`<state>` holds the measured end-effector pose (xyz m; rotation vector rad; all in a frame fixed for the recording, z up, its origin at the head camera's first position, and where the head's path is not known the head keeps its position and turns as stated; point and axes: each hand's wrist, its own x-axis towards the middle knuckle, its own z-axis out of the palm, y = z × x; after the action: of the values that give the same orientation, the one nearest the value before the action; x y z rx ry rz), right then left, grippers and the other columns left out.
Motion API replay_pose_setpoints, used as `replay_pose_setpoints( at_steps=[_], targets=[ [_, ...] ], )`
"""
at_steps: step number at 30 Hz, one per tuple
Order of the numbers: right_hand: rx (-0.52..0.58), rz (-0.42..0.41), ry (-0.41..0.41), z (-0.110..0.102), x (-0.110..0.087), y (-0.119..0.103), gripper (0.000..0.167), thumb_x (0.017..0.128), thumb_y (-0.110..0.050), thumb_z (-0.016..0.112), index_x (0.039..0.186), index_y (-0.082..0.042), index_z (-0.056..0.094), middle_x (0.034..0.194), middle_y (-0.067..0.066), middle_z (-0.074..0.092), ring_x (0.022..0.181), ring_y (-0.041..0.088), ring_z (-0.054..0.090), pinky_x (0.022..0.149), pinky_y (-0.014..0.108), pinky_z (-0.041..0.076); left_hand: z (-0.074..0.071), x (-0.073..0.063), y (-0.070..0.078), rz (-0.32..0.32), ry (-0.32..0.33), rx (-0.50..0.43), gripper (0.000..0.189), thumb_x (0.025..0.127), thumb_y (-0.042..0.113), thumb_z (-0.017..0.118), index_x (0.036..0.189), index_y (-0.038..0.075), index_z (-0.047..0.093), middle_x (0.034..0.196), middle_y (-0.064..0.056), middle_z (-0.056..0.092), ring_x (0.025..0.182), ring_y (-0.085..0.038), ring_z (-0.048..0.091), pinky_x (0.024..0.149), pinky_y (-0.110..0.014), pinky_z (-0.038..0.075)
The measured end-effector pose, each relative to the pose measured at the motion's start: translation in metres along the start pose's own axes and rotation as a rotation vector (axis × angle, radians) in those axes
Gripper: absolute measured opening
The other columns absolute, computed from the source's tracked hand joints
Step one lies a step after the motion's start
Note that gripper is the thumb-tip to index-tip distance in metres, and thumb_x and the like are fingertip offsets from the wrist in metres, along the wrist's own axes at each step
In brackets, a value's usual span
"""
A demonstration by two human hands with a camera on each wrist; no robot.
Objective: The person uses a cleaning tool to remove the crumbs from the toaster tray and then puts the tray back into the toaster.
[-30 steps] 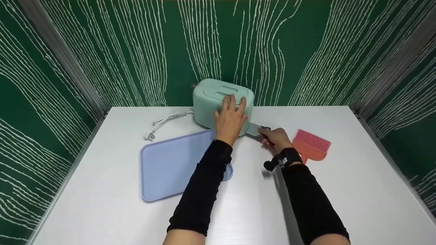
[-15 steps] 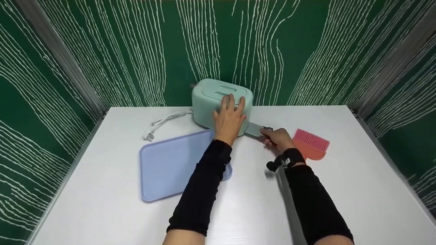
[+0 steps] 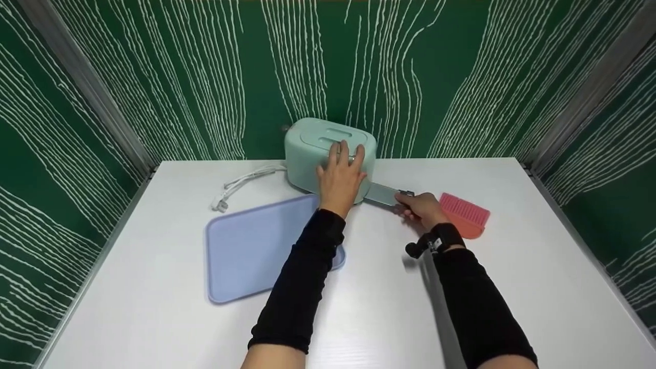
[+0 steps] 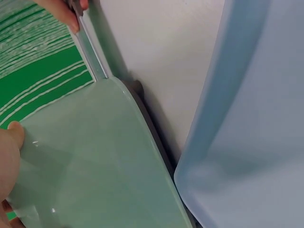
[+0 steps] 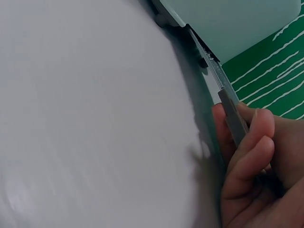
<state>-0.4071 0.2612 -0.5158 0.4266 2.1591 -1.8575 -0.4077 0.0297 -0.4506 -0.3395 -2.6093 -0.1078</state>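
Observation:
A mint-green toaster (image 3: 305, 161) stands near the back of the white table, its slotted top covered by a lid. My left hand (image 3: 341, 182) rests against its front, fingers spread and reaching up to the top edge; part of that hand shows at the left of the left wrist view. From the toaster's right end, low down, sticks out a flat grey crumb tray (image 3: 383, 195). My right hand (image 3: 420, 206) pinches its outer end between thumb and curled fingers. In the right wrist view the tray's dark end piece (image 5: 232, 116) sits in those fingers, while its inner part is hidden inside the toaster.
A blue rectangular tray (image 3: 246, 251) lies in front of the toaster, partly under my left forearm. The toaster's white cord and plug (image 3: 220, 204) lie left. A red hand brush (image 3: 465, 211) with pink bristles lies right, partly hidden behind my right hand. Green patterned walls (image 3: 451, 61) surround the table.
My right hand has drawn slightly right, so more of the crumb tray shows outside the toaster. The left hand keeps its place on the toaster. The whole view has shifted a little.

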Motion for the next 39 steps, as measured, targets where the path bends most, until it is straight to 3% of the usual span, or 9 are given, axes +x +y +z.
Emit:
replay_pose_setpoints(
  at_steps=[12,22,28,39],
  targets=[
    [0.012,-0.028,-0.014,-0.006,-0.005,0.003,0.029,0.106,-0.03,0.07,0.09,-0.006,0.071,0.055,-0.01,0.061,0.044,-0.001,0.051,0.048,0.015,0.044,0.001,0.0,0.0,-0.002,-0.006,-0.017,0.062,0.106,0.052,0.062,0.162,0.031,0.045,0.169,-0.01,0.043,0.159,-0.029,0.038,0.098,-0.053,0.056],
    [-0.062,-0.025,0.007,-0.012,-0.006,0.005,0.03,0.106,-0.035,0.07,0.095,-0.006,0.068,0.052,-0.013,0.056,0.045,-0.003,0.048,0.046,0.014,0.04,0.005,0.0,0.0,0.0,0.049,-0.006,0.061,0.104,0.051,0.066,0.159,0.031,0.049,0.166,-0.01,0.047,0.157,-0.028,0.041,0.093,-0.052,0.057],
    [-0.08,-0.015,0.002,-0.017,-0.009,0.004,0.033,0.106,-0.037,0.069,0.102,-0.005,0.067,0.055,-0.013,0.057,0.046,-0.003,0.049,0.048,0.014,0.041,0.005,0.0,0.001,0.0,0.043,-0.007,0.062,0.104,0.052,0.066,0.159,0.031,0.048,0.167,-0.009,0.046,0.157,-0.028,0.041,0.094,-0.052,0.057],
    [-0.061,-0.019,-0.018,-0.023,-0.012,0.006,0.032,0.106,-0.037,0.07,0.102,-0.005,0.068,0.057,-0.013,0.057,0.047,-0.003,0.048,0.048,0.015,0.04,0.004,-0.001,0.0,0.002,0.027,-0.036,0.062,0.105,0.051,0.064,0.161,0.031,0.047,0.168,-0.01,0.044,0.158,-0.029,0.039,0.096,-0.053,0.056]
  ],
)
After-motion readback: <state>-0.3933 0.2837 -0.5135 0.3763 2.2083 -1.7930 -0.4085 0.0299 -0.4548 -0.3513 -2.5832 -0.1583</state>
